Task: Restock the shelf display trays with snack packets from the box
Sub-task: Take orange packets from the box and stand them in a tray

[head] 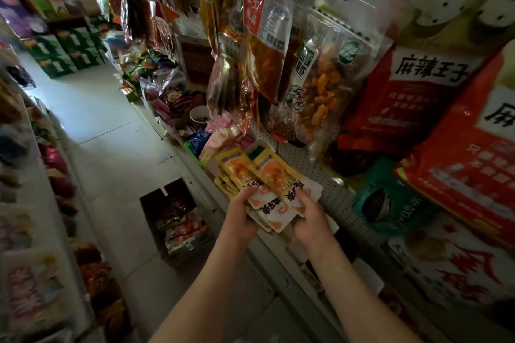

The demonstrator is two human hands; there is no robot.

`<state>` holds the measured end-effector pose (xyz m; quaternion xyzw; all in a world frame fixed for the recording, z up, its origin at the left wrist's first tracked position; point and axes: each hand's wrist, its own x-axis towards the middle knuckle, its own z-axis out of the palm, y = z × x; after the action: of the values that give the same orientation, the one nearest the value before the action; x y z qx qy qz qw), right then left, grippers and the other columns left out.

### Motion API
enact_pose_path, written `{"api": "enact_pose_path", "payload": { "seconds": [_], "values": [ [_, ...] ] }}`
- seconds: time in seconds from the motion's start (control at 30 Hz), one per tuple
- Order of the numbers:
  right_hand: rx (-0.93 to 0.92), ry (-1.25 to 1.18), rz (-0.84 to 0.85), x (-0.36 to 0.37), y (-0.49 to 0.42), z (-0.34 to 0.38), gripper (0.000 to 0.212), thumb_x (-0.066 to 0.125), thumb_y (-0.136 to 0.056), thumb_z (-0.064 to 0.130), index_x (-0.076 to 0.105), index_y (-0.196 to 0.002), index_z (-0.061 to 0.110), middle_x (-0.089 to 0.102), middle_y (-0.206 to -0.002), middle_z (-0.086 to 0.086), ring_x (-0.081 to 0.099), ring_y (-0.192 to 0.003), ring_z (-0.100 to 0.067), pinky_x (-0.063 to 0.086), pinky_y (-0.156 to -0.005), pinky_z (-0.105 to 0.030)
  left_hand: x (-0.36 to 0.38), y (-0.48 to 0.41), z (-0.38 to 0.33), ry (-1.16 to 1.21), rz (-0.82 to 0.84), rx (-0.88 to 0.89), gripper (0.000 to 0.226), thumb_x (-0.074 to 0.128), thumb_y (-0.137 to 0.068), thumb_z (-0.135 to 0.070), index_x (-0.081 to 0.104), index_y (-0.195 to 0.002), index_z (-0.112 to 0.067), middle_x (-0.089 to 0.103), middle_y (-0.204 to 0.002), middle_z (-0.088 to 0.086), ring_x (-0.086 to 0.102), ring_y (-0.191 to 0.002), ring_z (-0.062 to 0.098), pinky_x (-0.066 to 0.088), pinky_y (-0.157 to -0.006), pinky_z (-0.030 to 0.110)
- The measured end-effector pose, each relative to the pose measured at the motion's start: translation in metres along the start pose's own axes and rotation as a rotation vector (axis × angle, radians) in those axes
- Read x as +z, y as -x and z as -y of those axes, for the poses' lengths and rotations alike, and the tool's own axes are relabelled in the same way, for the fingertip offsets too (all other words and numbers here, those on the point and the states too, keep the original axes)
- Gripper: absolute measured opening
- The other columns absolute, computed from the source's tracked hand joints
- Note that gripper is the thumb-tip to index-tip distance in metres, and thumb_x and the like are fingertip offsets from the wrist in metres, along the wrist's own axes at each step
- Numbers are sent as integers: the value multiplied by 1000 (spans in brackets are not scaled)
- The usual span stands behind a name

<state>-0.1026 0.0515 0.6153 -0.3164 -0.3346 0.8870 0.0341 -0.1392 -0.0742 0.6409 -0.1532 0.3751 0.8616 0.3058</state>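
Note:
Several yellow-and-white snack packets (262, 178) are fanned out above the shelf's front edge. My left hand (242, 211) grips the left side of the bunch, fingers curled over the packets. My right hand (309, 217) holds the right side, thumb on top. An open cardboard box (174, 217) with red and orange packets stands on the floor below, to the left of my hands. A green display tray (195, 152) with blue and pink packets sits on the shelf just beyond the bunch; any tray under the bunch is hidden.
Large bags hang from the pegboard above the shelf, among them a clear bag of orange snacks (320, 86) and red bags (412, 103). Another shelf unit (36, 203) lines the aisle's left side. Green cartons (67, 50) are stacked at the far end of the tiled floor (111, 125).

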Motion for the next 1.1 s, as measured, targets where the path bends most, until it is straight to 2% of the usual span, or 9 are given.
{"api": "enact_pose_path", "payload": {
  "seconds": [0.1,0.27,0.37,0.53,0.6,0.8,0.9,1.0,1.1],
  "values": [
    [-23,6,-111,-12,4,6,34,55,-93,12,55,-126,7,71,-98,-13,72,-74,-24,55,-60,-35,-10,-2,4,32,-54,-41,19,49,-94,-12,60,-108,-4,74,-85,14,66,-88,32,52,-73,44],
    [-158,8,-251,-38,-9,23,46,56,-90,-1,49,-130,18,61,-124,-15,63,-102,-26,54,-80,-42,-29,-18,3,75,-108,-116,18,48,-93,-11,61,-101,-2,73,-80,17,62,-92,36,48,-75,50],
    [-161,65,-240,-43,-9,25,42,56,-90,-1,52,-126,20,62,-120,-15,63,-105,-28,54,-73,-38,-37,-32,5,55,-116,-160,18,48,-93,-10,61,-102,0,73,-80,18,62,-90,35,48,-76,49],
    [-106,214,-146,-42,-32,8,47,54,-90,-4,50,-127,25,57,-122,-13,60,-110,-31,57,-73,-40,-56,-73,20,-64,-139,-289,52,59,-78,-23,57,-123,2,67,-112,24,61,-104,40,49,-86,48],
    [-76,227,-108,-45,-48,-4,47,52,-91,-5,49,-126,24,58,-117,-12,65,-100,-27,58,-65,-38,-65,-92,27,-62,-103,-332,49,55,-84,-29,59,-124,-1,65,-118,24,60,-110,40,47,-91,49],
    [-35,368,-195,-74,-125,-54,34,64,-84,-2,53,-113,13,65,-110,-20,69,-92,-32,56,-77,-53,-116,-159,50,35,-57,-361,38,53,-85,-28,77,-91,1,70,-101,23,70,-85,38,58,-71,44],
    [-76,491,-202,-86,-159,-65,29,63,-86,-2,53,-109,11,67,-104,-16,70,-86,-24,59,-69,-41,-143,-190,60,18,-112,-305,38,67,-72,-23,69,-100,2,71,-97,23,70,-84,37,57,-70,44],
    [-192,695,-239,-93,-200,-62,24,60,-90,1,54,-109,15,64,-101,-4,66,-81,-11,53,-58,-20,-171,-220,69,4,-212,-288,26,45,-93,-16,62,-104,1,71,-88,22,67,-80,36,50,-77,47],
    [-335,954,-297,-95,-252,-53,24,54,-95,7,51,-114,21,56,-107,-2,59,-90,-15,48,-58,-22,-192,-245,75,36,-305,-234,31,45,-94,-15,59,-116,2,67,-102,23,62,-95,39,48,-88,51]
  ]
}}
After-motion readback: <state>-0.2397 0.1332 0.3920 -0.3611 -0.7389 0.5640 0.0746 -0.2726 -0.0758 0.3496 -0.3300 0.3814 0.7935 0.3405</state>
